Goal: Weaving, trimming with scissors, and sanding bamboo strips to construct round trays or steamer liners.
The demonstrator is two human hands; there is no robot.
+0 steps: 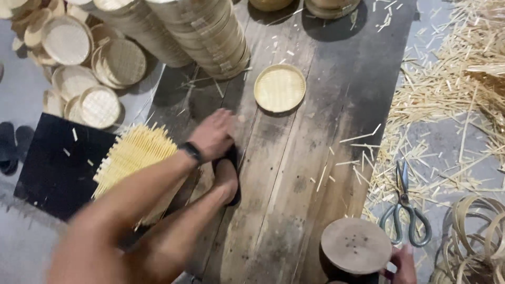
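Here the left hand [213,134] reaches across the plank [294,173], fingers loosely curled and holding nothing I can see, near the person's foot [227,179]. The woven mat [134,155] lies at eight o'clock from it, half on a black board [52,168]. The right hand [402,263], at five o'clock, grips a round block [356,245], probably to steady it. A finished tray [280,88] waits at one o'clock, scissors [406,210] beside the plank.

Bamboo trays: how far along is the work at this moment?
Done: stacked round trays and one finished tray on the plank. In hand: left hand beside the square woven mat; right hand touching a round wooden block. Left: that mat lacks a rim; loose hoops lie unused.
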